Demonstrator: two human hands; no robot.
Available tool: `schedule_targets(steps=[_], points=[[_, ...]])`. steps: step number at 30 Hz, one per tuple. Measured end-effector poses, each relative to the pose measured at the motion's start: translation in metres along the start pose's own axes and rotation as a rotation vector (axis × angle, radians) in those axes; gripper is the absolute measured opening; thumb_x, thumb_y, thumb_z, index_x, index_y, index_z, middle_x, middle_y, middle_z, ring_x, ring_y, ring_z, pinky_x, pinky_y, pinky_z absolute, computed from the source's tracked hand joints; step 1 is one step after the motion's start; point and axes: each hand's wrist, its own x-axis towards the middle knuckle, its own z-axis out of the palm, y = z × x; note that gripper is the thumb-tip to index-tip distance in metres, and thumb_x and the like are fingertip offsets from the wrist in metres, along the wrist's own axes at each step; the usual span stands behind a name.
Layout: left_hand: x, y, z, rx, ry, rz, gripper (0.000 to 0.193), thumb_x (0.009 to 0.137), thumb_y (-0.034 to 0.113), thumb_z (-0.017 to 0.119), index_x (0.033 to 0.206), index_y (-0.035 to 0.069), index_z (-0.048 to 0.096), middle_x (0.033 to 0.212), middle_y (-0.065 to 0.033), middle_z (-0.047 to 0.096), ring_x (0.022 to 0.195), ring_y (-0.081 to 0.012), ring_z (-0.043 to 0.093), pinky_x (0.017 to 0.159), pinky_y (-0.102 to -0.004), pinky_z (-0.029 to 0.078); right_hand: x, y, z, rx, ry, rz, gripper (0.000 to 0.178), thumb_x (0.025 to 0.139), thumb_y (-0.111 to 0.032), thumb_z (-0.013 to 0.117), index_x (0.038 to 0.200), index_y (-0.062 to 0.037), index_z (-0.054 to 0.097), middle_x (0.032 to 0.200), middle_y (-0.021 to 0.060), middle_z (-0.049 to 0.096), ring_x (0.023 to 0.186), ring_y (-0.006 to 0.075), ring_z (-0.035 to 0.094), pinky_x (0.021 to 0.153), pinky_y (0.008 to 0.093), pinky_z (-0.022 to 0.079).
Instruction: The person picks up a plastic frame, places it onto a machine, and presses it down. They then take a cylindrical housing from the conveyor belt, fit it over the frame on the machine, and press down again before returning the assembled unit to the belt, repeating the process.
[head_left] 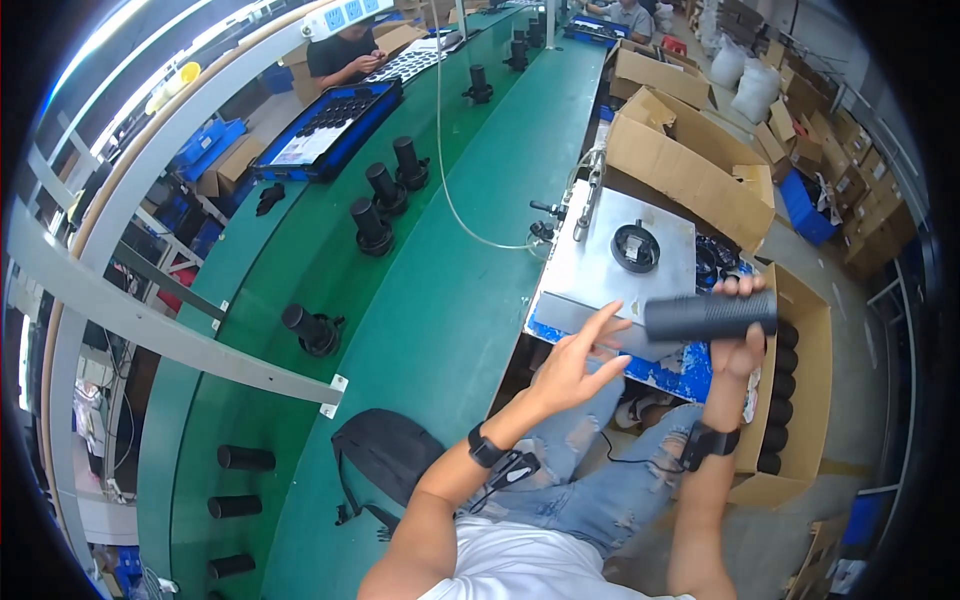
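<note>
My right hand (pixel 742 345) is wrapped round one end of a black ribbed cylinder (pixel 685 318), which lies roughly level in the air above the near edge of a metal box fixture (pixel 668 215). My left hand (pixel 578 368) is open, its fingers spread toward the cylinder's free end and apart from it. On the fixture's top sits a black round ring-shaped part (pixel 635 247) with a light centre. Dark round parts (pixel 708 262) lie just right of the fixture.
A cardboard box (pixel 810 400) at my right holds several black cylinders; another carton (pixel 690 165) stands beyond. Left runs a green conveyor (pixel 270 400) with black assemblies (pixel 312 330) and lying cylinders (pixel 245 458). A black bag (pixel 385 455) rests on the green bench. Co-workers sit farther off.
</note>
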Motion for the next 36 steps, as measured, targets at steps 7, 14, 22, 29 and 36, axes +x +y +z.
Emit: schedule_targets(steps=[7, 14, 22, 29, 36], points=[[-0.012, -0.048, 0.003, 0.221, -0.060, -0.092, 0.031, 0.087, 0.012, 0.062, 0.116, 0.003, 0.058, 0.109, -0.0103, 0.063, 0.093, -0.0205, 0.062, 0.077, -0.0316, 0.050, 0.107, 0.078, -0.057, -0.660, 0.143, 0.047, 0.036, 0.078, -0.005, 0.068, 0.111, -0.0008, 0.055, 0.104, 0.0088, 0.061, 0.098, 0.0174, 0.057, 0.092, 0.0308, 0.042], [-0.009, -0.083, 0.000, 0.120, -0.016, -0.147, 0.019, 0.087, 0.009, 0.059, 0.105, 0.002, 0.061, 0.104, -0.0109, 0.063, 0.090, -0.0227, 0.062, 0.075, -0.0316, 0.050, 0.109, 0.124, -0.082, -0.857, 0.124, 0.243, 0.038, 0.076, -0.008, 0.073, 0.109, -0.0027, 0.056, 0.099, 0.0056, 0.063, 0.092, 0.0143, 0.059, 0.087, 0.0292, 0.046], [-0.012, -0.121, 0.003, 0.063, 0.036, -0.145, 0.013, 0.088, 0.007, 0.058, 0.099, 0.000, 0.061, 0.089, -0.0114, 0.065, 0.078, -0.0253, 0.064, 0.068, -0.0314, 0.050, 0.080, 0.182, -0.087, -1.250, 0.355, -0.023, 0.035, 0.077, -0.010, 0.076, 0.105, -0.0035, 0.056, 0.096, 0.0055, 0.064, 0.088, 0.0140, 0.060, 0.083, 0.0281, 0.047], [-0.029, -0.150, -0.004, -0.095, 0.024, -0.318, 0.015, 0.092, 0.009, 0.055, 0.103, 0.002, 0.062, 0.087, -0.0058, 0.068, 0.077, -0.0124, 0.064, 0.067, -0.0250, 0.050, 0.116, 0.139, -0.085, -0.784, -0.072, 0.480, 0.047, 0.074, -0.013, 0.071, 0.117, -0.0016, 0.055, 0.101, 0.0085, 0.064, 0.097, 0.0183, 0.060, 0.091, 0.0312, 0.046], [-0.024, -0.165, 0.003, -0.149, -0.060, -0.380, 0.017, 0.092, 0.010, 0.055, 0.105, 0.002, 0.062, 0.084, -0.0041, 0.067, 0.074, -0.0094, 0.062, 0.067, -0.0227, 0.048, 0.091, 0.176, -0.095, -0.924, 0.179, 0.080, 0.028, 0.078, -0.007, 0.068, 0.103, -0.0026, 0.056, 0.090, 0.0056, 0.062, 0.083, 0.0158, 0.059, 0.082, 0.0289, 0.047]])
